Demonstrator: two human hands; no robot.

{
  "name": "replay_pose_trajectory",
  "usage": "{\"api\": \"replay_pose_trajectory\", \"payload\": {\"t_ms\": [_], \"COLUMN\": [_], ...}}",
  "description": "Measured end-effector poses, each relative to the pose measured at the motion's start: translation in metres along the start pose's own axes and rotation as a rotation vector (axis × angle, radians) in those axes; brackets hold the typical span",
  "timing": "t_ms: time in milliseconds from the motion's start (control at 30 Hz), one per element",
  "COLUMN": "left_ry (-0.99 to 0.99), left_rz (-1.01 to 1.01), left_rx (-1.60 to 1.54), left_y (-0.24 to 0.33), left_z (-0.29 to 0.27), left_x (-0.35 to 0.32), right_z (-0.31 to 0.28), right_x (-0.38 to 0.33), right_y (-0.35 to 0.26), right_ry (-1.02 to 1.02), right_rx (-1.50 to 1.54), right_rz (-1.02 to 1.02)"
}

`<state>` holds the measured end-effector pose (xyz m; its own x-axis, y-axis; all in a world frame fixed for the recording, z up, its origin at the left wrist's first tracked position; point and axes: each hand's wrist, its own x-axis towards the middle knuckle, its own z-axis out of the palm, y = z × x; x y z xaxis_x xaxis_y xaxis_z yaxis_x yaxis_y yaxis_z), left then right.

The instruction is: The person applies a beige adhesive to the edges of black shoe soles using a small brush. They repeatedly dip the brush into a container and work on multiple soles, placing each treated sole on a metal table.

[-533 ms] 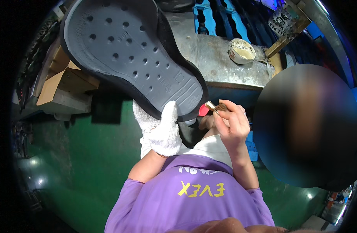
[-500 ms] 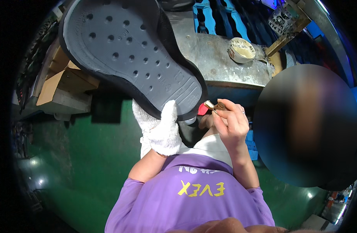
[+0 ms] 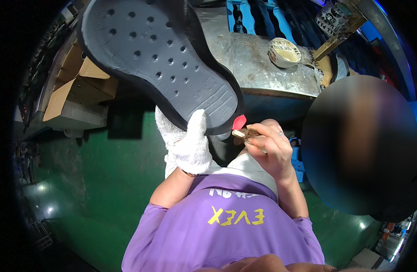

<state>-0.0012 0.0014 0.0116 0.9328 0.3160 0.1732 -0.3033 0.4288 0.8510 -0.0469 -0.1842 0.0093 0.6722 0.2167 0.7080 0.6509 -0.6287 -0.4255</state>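
Note:
My left hand (image 3: 189,147), in a white knit glove, is closed on the narrow end of a large dark grey shoe sole (image 3: 163,61). Its thumb presses on the upturned face, which has rows of small round dimples and ridges near that end. My bare right hand (image 3: 273,148) pinches a small brush-like tool (image 3: 245,134) with a pale tip and a brownish body. The tip points left, just below the sole's end and apart from it. Beside it shows a pinkish-red piece (image 3: 238,122); what it is I cannot tell.
Across the front stands a worn metal-topped bench (image 3: 253,68) with a white tub (image 3: 284,53) of cream-coloured stuff. Blue racks (image 3: 258,18) lie behind it. At the left is an open cardboard box (image 3: 81,97). A person, blurred out, is close on my right.
The brush-like tool and my right hand have moved slightly down and left. The sole has tilted a little and shows at a flatter angle, still in my left hand.

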Motion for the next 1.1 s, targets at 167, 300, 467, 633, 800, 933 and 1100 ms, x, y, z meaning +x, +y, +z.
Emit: {"api": "replay_pose_trajectory", "payload": {"t_ms": [167, 300, 467, 633, 800, 933, 1100], "left_ry": [0.005, 0.026, 0.035, 0.013, 0.031, 0.000, 0.032], "left_rz": [0.056, 0.072, 0.096, 0.092, 0.117, 0.040, 0.088], "left_rx": [0.002, 0.037, 0.061, 0.107, 0.176, 0.166, 0.113], "left_y": [-0.003, 0.000, -0.003, -0.001, -0.010, -0.006, -0.009], "left_z": [-0.004, -0.004, -0.003, -0.003, -0.010, -0.010, -0.010], "left_x": [-0.001, -0.004, -0.006, -0.003, -0.008, -0.009, -0.004], "right_z": [0.004, 0.005, 0.002, -0.001, 0.002, 0.002, 0.004], "right_x": [-0.003, -0.002, -0.002, -0.006, -0.002, 0.001, -0.012], "right_y": [0.001, 0.000, 0.008, 0.003, 0.002, -0.003, -0.003], "right_ry": [0.123, 0.171, 0.236, 0.293, 0.149, 0.074, 0.020], "right_rx": [-0.086, -0.196, -0.261, -0.174, -0.297, -0.196, -0.038], "right_rz": [0.087, 0.126, 0.154, 0.199, 0.106, 0.048, -0.015]}}
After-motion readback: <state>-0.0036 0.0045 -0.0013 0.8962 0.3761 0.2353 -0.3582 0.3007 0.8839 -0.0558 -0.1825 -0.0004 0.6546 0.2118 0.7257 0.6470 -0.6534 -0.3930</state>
